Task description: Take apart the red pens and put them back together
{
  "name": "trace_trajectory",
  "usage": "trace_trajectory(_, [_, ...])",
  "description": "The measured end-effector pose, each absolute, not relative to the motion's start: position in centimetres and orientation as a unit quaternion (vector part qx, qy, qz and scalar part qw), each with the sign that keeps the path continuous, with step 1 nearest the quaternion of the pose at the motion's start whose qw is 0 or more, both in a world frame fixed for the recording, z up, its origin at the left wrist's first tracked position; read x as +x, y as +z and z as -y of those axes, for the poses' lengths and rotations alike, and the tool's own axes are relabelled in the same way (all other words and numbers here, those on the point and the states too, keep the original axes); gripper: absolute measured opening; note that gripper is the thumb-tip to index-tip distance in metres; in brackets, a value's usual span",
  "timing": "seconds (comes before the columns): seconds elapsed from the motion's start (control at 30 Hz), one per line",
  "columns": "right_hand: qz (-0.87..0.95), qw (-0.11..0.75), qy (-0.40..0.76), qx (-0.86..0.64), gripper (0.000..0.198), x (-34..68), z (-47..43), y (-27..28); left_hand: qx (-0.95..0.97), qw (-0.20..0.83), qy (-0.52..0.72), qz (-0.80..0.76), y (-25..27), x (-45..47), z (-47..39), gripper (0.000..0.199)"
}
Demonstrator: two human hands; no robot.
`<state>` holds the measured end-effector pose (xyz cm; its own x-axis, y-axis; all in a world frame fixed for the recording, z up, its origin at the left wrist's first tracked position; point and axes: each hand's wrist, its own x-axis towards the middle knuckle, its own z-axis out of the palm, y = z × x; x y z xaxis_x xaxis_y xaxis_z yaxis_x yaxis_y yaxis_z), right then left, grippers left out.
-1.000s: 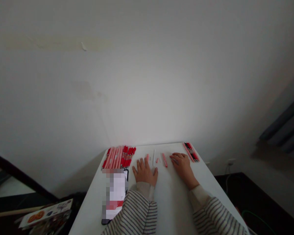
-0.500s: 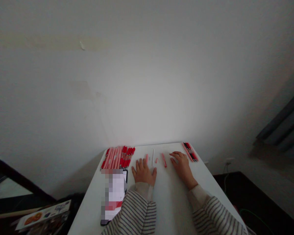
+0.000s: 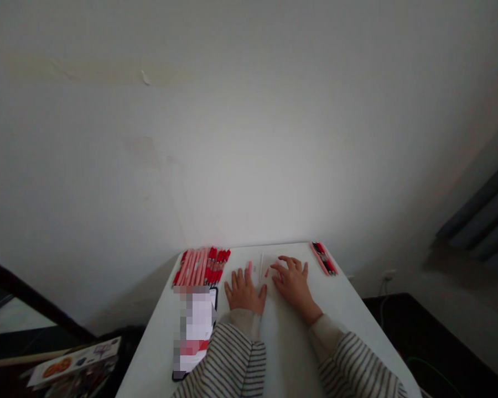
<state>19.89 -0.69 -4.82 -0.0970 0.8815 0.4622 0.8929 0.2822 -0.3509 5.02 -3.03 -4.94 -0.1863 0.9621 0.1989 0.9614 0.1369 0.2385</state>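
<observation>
My left hand lies flat on the white table with its fingers spread, holding nothing. Just beyond its fingertips is a short pink pen barrel piece. To the right of that, a thin white pen refill lies lengthwise, with a small pink cone-shaped pen tip beside it. My right hand reaches over a pink and red pen barrel, its fingers apart and bent downward. The hand mostly covers that barrel; whether the fingertips touch it is hard to see.
Several pink and red pens lie in rows at the table's far left. A smaller group of pink, black and red pens is at the far right. A phone rests left of my left forearm. The wall stands behind the table.
My right hand has moved left, over the pink and red pen barrel that was in plain sight before. My left hand stays flat in place. The view has shifted slightly.
</observation>
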Motion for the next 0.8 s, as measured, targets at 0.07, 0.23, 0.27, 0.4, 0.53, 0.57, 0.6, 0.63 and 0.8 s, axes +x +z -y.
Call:
trace_trajectory(0.07, [0.740, 0.304, -0.009, -0.600, 0.030, 19.8, 0.7, -5.0, 0.640, -0.001, 0.157, -0.752, -5.0, 4.9, 3.0, 0.067])
trace_trajectory(0.23, [0.744, 0.296, -0.005, -0.600, 0.029, 19.8, 0.6, -5.2, 0.644, 0.018, 0.153, -0.750, -4.9, 4.8, 2.9, 0.069])
trace_trajectory(0.27, [0.744, 0.294, -0.002, -0.601, 0.028, 19.8, 0.5, -5.2, 0.644, 0.021, 0.153, -0.749, -4.8, 4.8, 2.9, 0.069])
trace_trajectory(0.4, [0.742, 0.295, 0.002, -0.602, 0.026, 19.8, 0.5, -5.4, 0.643, 0.021, 0.159, -0.749, -4.6, 4.8, 3.0, 0.069])
trace_trajectory(0.53, [0.743, 0.303, 0.003, -0.596, 0.025, 19.9, 0.4, -5.8, 0.644, 0.014, 0.169, -0.746, -4.8, 4.8, 3.1, 0.068])
trace_trajectory(0.57, [0.742, 0.309, -0.001, -0.595, 0.025, 19.9, 0.4, -5.8, 0.644, 0.013, 0.170, -0.746, -4.9, 4.7, 3.1, 0.067])
trace_trajectory(0.6, [0.740, 0.318, -0.007, -0.593, 0.026, 20.0, 0.3, -5.9, 0.643, 0.012, 0.170, -0.747, -5.0, 4.7, 3.1, 0.067])
trace_trajectory(0.63, [0.737, 0.330, -0.013, -0.590, 0.027, 20.2, 0.3, -5.9, 0.642, 0.011, 0.170, -0.748, -5.0, 4.7, 3.1, 0.067])
trace_trajectory(0.8, [0.712, 0.415, -0.028, -0.565, 0.026, 22.0, 0.1, -5.9, 0.639, 0.008, 0.170, -0.750, -5.1, 4.9, 3.0, 0.066])
